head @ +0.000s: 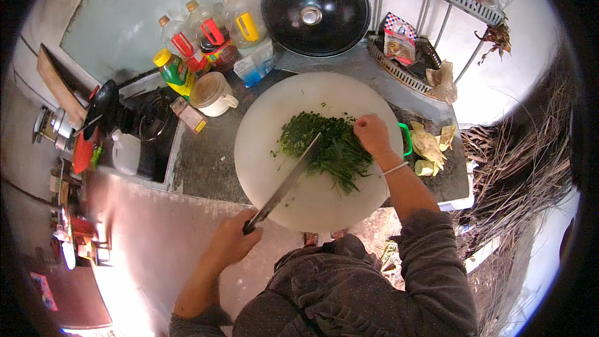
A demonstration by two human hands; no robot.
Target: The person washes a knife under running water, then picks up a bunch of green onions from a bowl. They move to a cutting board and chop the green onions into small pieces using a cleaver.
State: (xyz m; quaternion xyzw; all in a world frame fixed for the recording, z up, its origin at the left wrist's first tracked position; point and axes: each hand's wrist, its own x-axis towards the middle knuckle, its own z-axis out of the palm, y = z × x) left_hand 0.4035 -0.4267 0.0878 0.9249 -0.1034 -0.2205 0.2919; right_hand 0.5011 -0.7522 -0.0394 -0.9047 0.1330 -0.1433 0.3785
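Note:
My left hand [234,241] grips the handle of a kitchen knife [286,180]. The blade slants up and to the right over a round white cutting board [262,117], its tip over a heap of finely chopped green herbs [302,133]. Longer, less cut leaves and stems [348,164] lie at the heap's right and lower side. My right hand [373,135] is at the right edge of the greens with its fingers curled in. Whether it pinches any greens is hidden. Small green bits are scattered on the board.
Behind the board leans a black wok lid [316,9]. Bottles [208,40] and a lidded cream mug [213,93] stand at the back left. Yellowish peelings [427,147] and a green handle [406,139] are right of the board. A corner rack [402,68] holds a packet.

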